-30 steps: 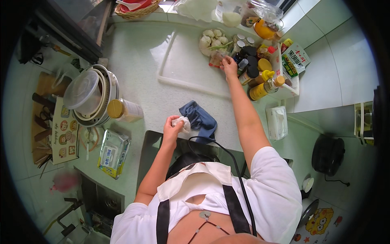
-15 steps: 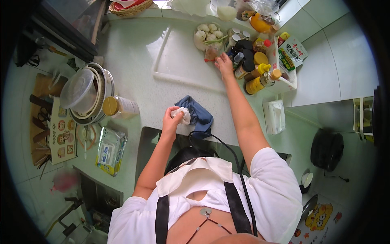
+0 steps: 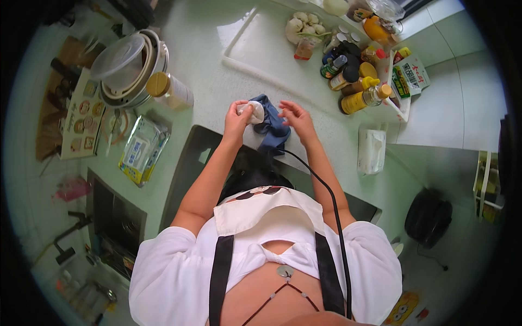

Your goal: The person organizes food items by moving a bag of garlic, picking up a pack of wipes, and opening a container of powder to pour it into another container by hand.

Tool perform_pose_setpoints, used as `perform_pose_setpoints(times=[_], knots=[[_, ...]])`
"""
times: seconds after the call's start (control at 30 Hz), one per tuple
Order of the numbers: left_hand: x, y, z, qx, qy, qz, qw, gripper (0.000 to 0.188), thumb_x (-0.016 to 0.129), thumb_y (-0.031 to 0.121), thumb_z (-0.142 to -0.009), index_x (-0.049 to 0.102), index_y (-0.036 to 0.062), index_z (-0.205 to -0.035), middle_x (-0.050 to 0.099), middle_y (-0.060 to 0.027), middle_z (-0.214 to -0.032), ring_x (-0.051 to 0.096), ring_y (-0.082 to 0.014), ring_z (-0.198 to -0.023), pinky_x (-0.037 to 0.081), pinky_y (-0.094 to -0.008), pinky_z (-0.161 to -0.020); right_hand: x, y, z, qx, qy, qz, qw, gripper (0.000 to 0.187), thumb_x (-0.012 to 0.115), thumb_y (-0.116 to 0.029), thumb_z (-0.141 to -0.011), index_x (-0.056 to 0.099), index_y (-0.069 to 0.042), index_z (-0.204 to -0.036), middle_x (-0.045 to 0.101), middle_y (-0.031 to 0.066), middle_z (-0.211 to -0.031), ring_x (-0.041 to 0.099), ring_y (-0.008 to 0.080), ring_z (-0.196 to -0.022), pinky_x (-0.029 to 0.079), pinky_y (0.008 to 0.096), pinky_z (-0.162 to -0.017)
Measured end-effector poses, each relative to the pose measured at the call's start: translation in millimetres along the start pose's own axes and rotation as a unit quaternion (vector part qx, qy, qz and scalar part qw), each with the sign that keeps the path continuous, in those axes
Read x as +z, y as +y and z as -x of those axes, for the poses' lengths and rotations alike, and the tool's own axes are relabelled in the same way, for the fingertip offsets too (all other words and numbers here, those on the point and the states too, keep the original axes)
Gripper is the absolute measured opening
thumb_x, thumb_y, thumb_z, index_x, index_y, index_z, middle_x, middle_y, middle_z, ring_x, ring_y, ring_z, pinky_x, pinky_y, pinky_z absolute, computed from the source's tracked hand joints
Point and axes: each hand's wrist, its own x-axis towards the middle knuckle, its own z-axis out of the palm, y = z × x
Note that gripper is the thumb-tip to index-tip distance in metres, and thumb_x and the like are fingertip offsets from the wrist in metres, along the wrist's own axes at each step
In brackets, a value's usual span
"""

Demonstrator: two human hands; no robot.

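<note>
A: What is taking up the most room?

B: The pale worktop (image 3: 204,65) is filling the middle of the frame. Toward the upper right, seasoning bottles (image 3: 356,81) are crowding together, probably so that they are all sitting within arm's reach.

A: And nearer the centre?

B: A crumpled blue cloth (image 3: 272,130) is lying just above the black cable (image 3: 321,185), between the hands. It is bunching loosely, likely because the fabric is soft and nothing is stretching it.

A: How are the hands working?

B: Left of the cloth, the left hand (image 3: 239,120) is pinching a white wad (image 3: 254,112), its grip closing narrowly with the thumb on top, presumably because the wad is small and light. Right of the cloth, the right hand (image 3: 298,119) is hovering, its grip standing loosely apart and holding nothing that I can see. Whether its fingertips are touching the cloth, I cannot tell.

A: Counting everything?

B: One worktop, several bottles overlapping too much for a sure total, one cloth, one cable, two hands and, smallest, one wad.
</note>
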Motion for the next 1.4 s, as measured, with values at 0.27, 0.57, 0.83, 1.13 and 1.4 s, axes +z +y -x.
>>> perform_pose_setpoints(times=[0.27,0.57,0.83,1.13,1.4], knots=[[29.6,-35.6,36.0,0.009,0.001,0.020,1.000,0.028,0.053,0.023,-0.085,0.047,0.0106,-0.109,0.055,-0.0031,-0.094,0.054,-0.0106,-0.083,0.046,-0.0253,-0.068,21.2,9.1,24.2,-0.243,-0.047,0.258,0.934,0.041,0.065,-0.011,-0.070,0.054,-0.007,-0.109,0.058,0.0091,-0.099,0.058,0.0172,-0.072,0.047,0.0267,-0.063],[-12.9,-35.0,94.3,0.033,0.156,0.013,0.987,0.029,0.053,0.024,-0.085,0.050,0.0071,-0.108,0.053,-0.0008,-0.100,0.051,-0.0090,-0.091,0.042,-0.0226,-0.073,40.1,-6.5,-5.3,-0.137,-0.071,0.208,0.966,0.029,0.060,-0.009,-0.074,0.057,-0.004,-0.103,0.060,0.0050,-0.076,0.056,0.0103,-0.059,0.045,0.0235,-0.055],[-85.8,-23.7,118.1,0.079,0.223,0.051,0.970,0.018,0.047,0.019,-0.089,0.056,0.0075,-0.099,0.056,-0.0013,-0.095,0.054,-0.0092,-0.084,0.045,-0.0220,-0.070,71.2,-9.8,-23.8,-0.174,-0.078,0.248,0.950,0.041,0.058,-0.009,-0.078,0.048,-0.005,-0.118,0.057,0.0112,-0.107,0.057,0.0116,-0.078,0.047,0.0235,-0.064],[-208.4,4.4,133.2,0.272,0.404,-0.018,0.873,0.015,0.052,0.010,-0.084,0.055,0.0047,-0.098,0.054,-0.0004,-0.087,0.049,-0.0085,-0.075,0.041,-0.0214,-0.071,202.8,19.4,-31.6,-0.071,-0.248,0.162,0.952,0.029,0.055,-0.015,-0.083,0.054,-0.003,-0.109,0.060,0.0053,-0.098,0.058,0.0105,-0.076,0.046,0.0214,-0.059],[-301.2,18.0,147.2,0.182,0.639,-0.107,0.740,0.036,0.060,0.013,-0.077,0.047,0.0017,-0.108,0.045,-0.0084,-0.098,0.047,-0.0174,-0.087,0.042,-0.0274,-0.076,311.4,46.8,-52.3,-0.054,-0.223,0.188,0.955,0.049,0.060,-0.029,-0.079,0.049,0.001,-0.115,0.058,0.0113,-0.103,0.057,0.0151,-0.070,0.044,0.0234,-0.053]])
